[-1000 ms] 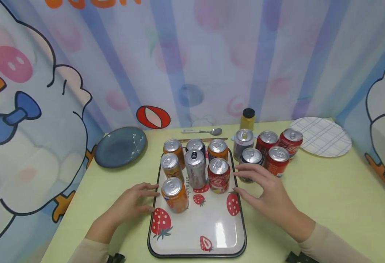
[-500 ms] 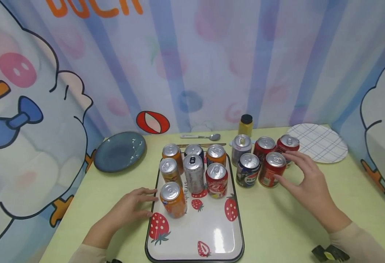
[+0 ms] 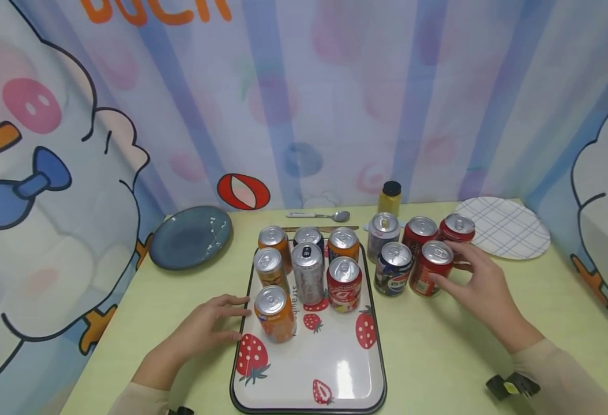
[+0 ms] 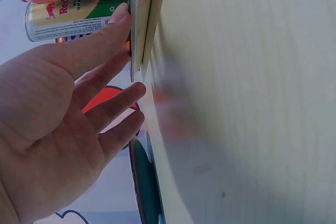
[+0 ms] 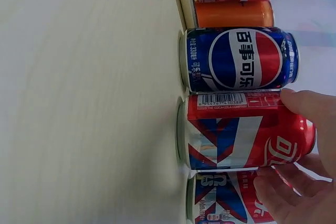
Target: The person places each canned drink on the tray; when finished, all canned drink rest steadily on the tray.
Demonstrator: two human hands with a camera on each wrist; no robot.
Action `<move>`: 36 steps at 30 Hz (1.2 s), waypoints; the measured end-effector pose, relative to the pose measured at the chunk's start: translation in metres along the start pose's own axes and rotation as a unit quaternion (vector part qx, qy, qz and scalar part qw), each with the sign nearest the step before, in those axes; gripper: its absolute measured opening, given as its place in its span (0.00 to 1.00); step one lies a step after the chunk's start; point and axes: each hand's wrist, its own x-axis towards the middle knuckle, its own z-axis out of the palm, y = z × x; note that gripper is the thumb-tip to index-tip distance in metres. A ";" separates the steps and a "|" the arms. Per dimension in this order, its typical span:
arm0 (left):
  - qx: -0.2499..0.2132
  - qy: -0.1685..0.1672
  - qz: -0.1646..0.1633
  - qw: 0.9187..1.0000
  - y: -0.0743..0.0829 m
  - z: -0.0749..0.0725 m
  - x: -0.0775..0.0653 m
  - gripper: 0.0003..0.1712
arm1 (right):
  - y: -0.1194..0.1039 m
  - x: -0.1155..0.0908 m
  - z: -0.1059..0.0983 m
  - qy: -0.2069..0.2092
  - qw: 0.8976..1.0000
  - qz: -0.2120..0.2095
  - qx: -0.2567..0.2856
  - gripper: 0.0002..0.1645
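My right hand (image 3: 483,291) holds a red Coca-Cola can (image 3: 430,275) on the table right of the tray, its thumb on one side and fingers on the other. In the right wrist view, that cola can (image 5: 247,129) stands between a blue Pepsi can (image 5: 236,59) and another red can (image 5: 226,198). At the tray's left edge, my left hand (image 3: 205,325) rests its fairly straight fingertips against the rim. The strawberry-print tray (image 3: 283,377) bears several cans, among them an orange can (image 3: 275,317), a tall silver can (image 3: 308,276) and a red can (image 3: 344,285).
Behind the grouped cans stand a silver-topped can (image 3: 383,236) and a yellow bottle (image 3: 389,199) with a black cap. A dark blue plate (image 3: 190,237) lies back left, a checked white plate (image 3: 511,227) back right. A spoon (image 3: 316,216) lies beyond the tray.
My right hand has moved right, from beside the tray to the red Coca-Cola can, and its fingers have closed around it. The left hand stays at the tray's edge.
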 end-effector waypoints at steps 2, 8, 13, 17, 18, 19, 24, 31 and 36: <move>0.003 -0.001 0.007 1.000 -0.001 0.001 0.000 0.26 | 0.003 0.000 0.001 0.001 1.000 0.013 0.005 0.40; 0.008 0.001 0.014 1.000 0.000 0.003 0.002 0.26 | 0.002 -0.008 0.000 0.015 0.998 0.057 0.024 0.38; 0.012 0.004 0.026 1.000 0.001 0.002 0.000 0.25 | -0.012 -0.022 -0.002 0.017 0.997 0.071 0.018 0.41; 0.009 0.005 0.022 1.000 0.002 0.001 -0.001 0.25 | -0.035 -0.031 -0.001 0.019 0.998 0.047 0.030 0.43; 0.010 0.006 0.022 1.000 0.002 0.001 -0.001 0.25 | -0.041 -0.032 0.000 0.017 0.998 0.034 0.039 0.43; 0.011 0.006 0.019 1.000 0.002 0.000 -0.001 0.25 | -0.048 -0.033 0.002 0.014 0.998 0.020 0.050 0.43; 0.016 0.004 0.011 1.000 0.001 -0.001 -0.001 0.25 | -0.079 -0.035 0.021 -0.015 0.993 -0.044 0.110 0.42; 0.013 -0.003 0.012 1.000 0.001 0.000 -0.001 0.25 | -0.113 -0.041 0.062 -0.069 0.986 -0.062 0.139 0.42; 0.023 0.004 0.013 1.000 0.001 -0.001 -0.001 0.25 | -0.134 -0.040 0.091 -0.100 0.983 -0.072 0.134 0.40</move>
